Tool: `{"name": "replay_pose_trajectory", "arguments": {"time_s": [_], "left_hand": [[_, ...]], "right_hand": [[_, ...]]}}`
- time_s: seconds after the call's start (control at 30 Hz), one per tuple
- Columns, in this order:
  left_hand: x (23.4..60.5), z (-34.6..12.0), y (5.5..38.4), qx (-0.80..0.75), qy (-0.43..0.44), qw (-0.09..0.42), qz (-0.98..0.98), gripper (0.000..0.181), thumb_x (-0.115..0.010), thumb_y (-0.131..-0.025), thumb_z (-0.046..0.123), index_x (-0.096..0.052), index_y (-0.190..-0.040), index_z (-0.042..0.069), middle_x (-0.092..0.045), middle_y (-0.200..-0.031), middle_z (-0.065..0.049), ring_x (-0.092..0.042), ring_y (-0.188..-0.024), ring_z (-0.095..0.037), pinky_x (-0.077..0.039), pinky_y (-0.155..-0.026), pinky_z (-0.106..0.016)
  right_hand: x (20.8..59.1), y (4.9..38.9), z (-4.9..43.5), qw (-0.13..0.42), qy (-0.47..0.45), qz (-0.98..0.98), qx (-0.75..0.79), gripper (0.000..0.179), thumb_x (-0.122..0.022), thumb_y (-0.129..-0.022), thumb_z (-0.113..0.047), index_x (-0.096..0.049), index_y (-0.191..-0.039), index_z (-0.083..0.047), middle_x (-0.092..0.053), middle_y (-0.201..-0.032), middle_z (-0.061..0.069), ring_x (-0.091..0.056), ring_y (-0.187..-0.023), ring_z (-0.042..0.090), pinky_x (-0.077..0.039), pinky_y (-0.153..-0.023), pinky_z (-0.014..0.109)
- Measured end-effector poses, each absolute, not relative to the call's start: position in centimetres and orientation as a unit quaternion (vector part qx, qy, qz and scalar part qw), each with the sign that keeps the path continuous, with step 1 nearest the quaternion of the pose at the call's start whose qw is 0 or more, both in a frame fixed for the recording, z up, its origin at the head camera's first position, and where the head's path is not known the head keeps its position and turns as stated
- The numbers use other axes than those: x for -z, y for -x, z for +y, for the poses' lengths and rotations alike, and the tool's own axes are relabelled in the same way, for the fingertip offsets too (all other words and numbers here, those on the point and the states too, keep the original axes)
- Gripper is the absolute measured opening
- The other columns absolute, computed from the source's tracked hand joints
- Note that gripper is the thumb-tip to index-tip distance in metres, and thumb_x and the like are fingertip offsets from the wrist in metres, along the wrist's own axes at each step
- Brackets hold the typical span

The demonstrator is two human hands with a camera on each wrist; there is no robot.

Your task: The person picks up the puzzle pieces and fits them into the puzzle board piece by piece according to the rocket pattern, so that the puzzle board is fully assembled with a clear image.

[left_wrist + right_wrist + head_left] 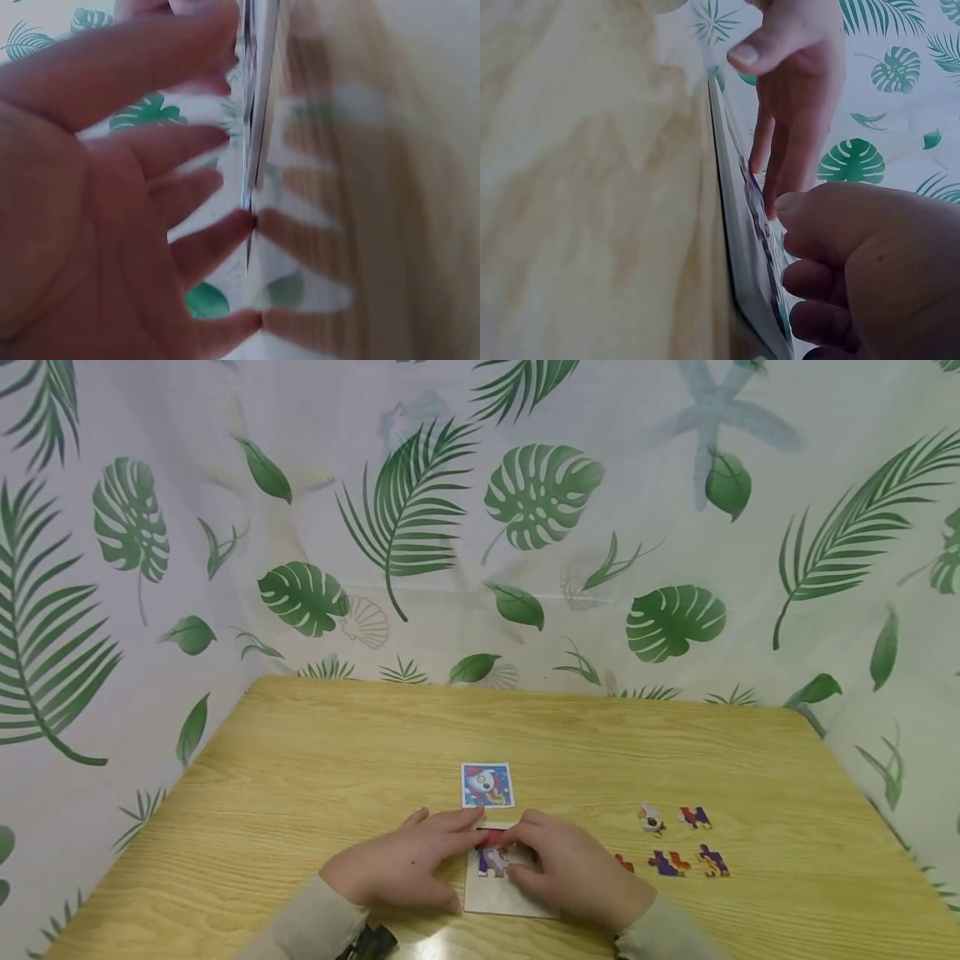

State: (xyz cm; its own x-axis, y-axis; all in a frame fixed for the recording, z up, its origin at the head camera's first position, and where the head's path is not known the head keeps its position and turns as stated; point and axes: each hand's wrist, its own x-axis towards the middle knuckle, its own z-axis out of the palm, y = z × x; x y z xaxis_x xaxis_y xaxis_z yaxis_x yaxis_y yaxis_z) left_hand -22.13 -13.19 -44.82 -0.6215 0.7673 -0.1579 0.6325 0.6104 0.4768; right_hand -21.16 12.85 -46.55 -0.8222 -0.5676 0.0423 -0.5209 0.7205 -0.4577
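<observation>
A pale puzzle board [498, 900] lies flat on the wooden table between both hands. Joined jigsaw pieces [487, 862], red, purple and white, fill its upper left part. My right hand [577, 864], fingers curled, pinches a jigsaw piece over the board; its fingers cover most of that piece. From the left, my left hand [408, 864] reaches across the board's edge with fingers extended, its index fingertip on the red piece. In the left wrist view the left fingers [202, 240] are spread beside the board [259, 97]. The right wrist view shows the right thumb [810, 214] close to the board's surface.
A small picture card [487, 785] lies just beyond the board. Right of the right hand are loose jigsaw pieces: a white one [651, 820], a red and purple one [694, 817] and several nearer ones [669, 863]. A leaf-patterned curtain [450, 527] hangs behind the table [360, 727].
</observation>
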Motion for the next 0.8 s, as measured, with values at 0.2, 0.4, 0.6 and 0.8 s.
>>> {"name": "replay_pose_trajectory", "arguments": {"time_s": [0.2, 0.4, 0.6, 0.8], "left_hand": [[44.53, -13.89, 22.63, -0.168, -0.439, 0.194, 0.861, 0.068, -0.071, -0.089, 0.033, -0.047, -0.153, 0.032, -0.026, -0.165, 0.002, -0.018, -0.153, -0.022, -0.014, -0.117, -0.064], [44.37, -13.93, 22.89, -0.162, -0.439, 0.201, 0.861, 0.063, -0.07, -0.091, 0.032, -0.05, -0.151, 0.03, -0.027, -0.164, 0.003, -0.019, -0.153, -0.022, -0.014, -0.118, -0.062], [44.51, -14.02, 23.1, -0.164, -0.435, 0.207, 0.861, 0.061, -0.068, -0.095, 0.03, -0.048, -0.152, 0.03, -0.027, -0.164, 0.003, -0.019, -0.152, -0.021, -0.015, -0.118, -0.062], [44.69, -14.04, 23.19, -0.159, -0.44, 0.201, 0.861, 0.06, -0.068, -0.097, 0.03, -0.046, -0.153, 0.027, -0.029, -0.163, 0.001, -0.021, -0.152, -0.02, -0.017, -0.117, -0.061]], "right_hand": [[46.32, 21.21, 13.47, 0.068, 0.3, 0.925, 0.223, 0.025, -0.072, -0.092, -0.036, -0.072, -0.115, -0.026, -0.053, -0.098, -0.017, -0.05, -0.078, 0.004, -0.047, -0.073, 0.029], [46.4, 21.3, 13.79, 0.087, 0.319, 0.917, 0.224, 0.033, -0.071, -0.093, -0.041, -0.069, -0.125, -0.034, -0.051, -0.102, -0.016, -0.049, -0.079, 0.005, -0.046, -0.069, 0.026], [46.39, 21.5, 13.92, 0.106, 0.332, 0.91, 0.225, 0.04, -0.07, -0.093, -0.043, -0.066, -0.132, -0.039, -0.047, -0.102, -0.012, -0.047, -0.077, 0.006, -0.042, -0.062, 0.024], [46.37, 21.43, 13.98, 0.117, 0.333, 0.909, 0.22, 0.043, -0.07, -0.093, -0.043, -0.064, -0.136, -0.041, -0.046, -0.104, -0.011, -0.046, -0.076, 0.007, -0.041, -0.061, 0.024]]}}
